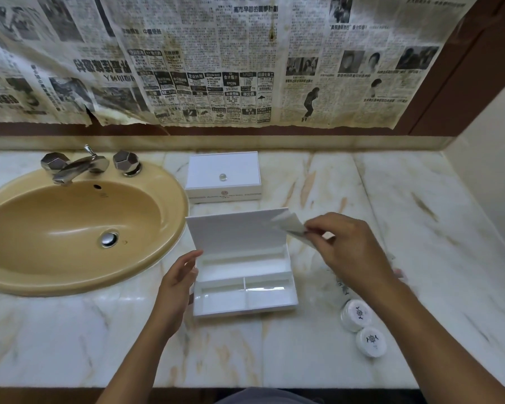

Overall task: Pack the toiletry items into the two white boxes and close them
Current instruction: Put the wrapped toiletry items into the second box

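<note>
- Far left, the tan sink [70, 228] with its chrome tap [79, 167] sits sunk in the marble counter [70, 345], well clear of the action.
- Left hand [177, 282] now: fingers straight and relaxed, resting against the left wall of the open white box [245, 284], steadying it and grasping nothing.
- That box sits centre counter, lid propped upright, all compartments bare. It looks light and rigid, likely to skate on polished stone, so bracing the side wall makes sense.
- Behind it, the second white box [222, 177], lid down, small knob on top.
- Right hand [347, 252] pinches a thin pale sachet [292, 227] by its edge, just above the box's back right corner. It looks limp and feather-light; an edge pinch suits it.
- Further right, two round white containers [362, 328] wait near the counter's front edge, partly behind the right forearm. A swinging arm could knock them.
</note>
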`<action>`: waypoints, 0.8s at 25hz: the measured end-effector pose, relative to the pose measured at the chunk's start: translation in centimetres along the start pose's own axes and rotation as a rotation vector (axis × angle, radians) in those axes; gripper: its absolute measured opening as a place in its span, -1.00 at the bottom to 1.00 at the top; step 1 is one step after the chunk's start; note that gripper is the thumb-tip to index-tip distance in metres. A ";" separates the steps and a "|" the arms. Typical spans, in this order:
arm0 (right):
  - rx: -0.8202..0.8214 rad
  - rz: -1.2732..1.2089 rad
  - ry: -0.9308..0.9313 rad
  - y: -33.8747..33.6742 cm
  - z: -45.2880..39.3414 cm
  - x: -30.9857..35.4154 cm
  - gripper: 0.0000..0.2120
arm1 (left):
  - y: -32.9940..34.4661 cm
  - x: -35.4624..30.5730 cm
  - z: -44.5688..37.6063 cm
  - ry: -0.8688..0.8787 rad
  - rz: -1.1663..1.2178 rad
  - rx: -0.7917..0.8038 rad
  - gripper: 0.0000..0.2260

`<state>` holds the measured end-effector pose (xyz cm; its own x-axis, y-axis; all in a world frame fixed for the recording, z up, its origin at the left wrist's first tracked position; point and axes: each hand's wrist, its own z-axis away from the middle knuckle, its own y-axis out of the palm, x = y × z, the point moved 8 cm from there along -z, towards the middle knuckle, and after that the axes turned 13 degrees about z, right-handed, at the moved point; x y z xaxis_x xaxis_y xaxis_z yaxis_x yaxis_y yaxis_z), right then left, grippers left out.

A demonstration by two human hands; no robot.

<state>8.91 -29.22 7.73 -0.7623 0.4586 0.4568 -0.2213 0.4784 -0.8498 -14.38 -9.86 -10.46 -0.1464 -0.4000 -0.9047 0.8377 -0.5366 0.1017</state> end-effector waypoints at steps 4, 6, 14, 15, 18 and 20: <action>-0.013 -0.017 -0.171 2.6 -0.6 7.2 -0.92 | 0.0 0.2 0.0 -0.002 0.012 0.025 -0.63; 0.008 0.080 -0.232 4.9 -0.6 9.5 -0.97 | 0.1 -0.1 0.2 0.003 0.022 0.015 -0.61; 0.495 0.514 -0.206 16.3 -0.2 9.4 -0.85 | 0.1 -0.4 0.6 0.007 0.097 0.009 -0.66; 0.519 0.497 -0.180 17.1 -0.2 9.1 -0.87 | 0.1 -0.5 0.7 0.013 0.094 0.014 -0.68; 0.587 0.399 -0.074 19.1 -0.1 8.0 -0.88 | 0.2 -0.4 0.8 0.020 0.088 0.028 -0.68; 0.638 0.347 -0.011 19.7 0.3 7.3 -0.72 | 0.1 -0.2 0.7 0.022 0.088 0.033 -0.67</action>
<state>-1.15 -16.68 -5.77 -0.8584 0.4954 0.1332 -0.2748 -0.2247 -0.9349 -14.64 -10.29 -9.99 -0.0614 -0.4306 -0.9005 0.8287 -0.5248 0.1944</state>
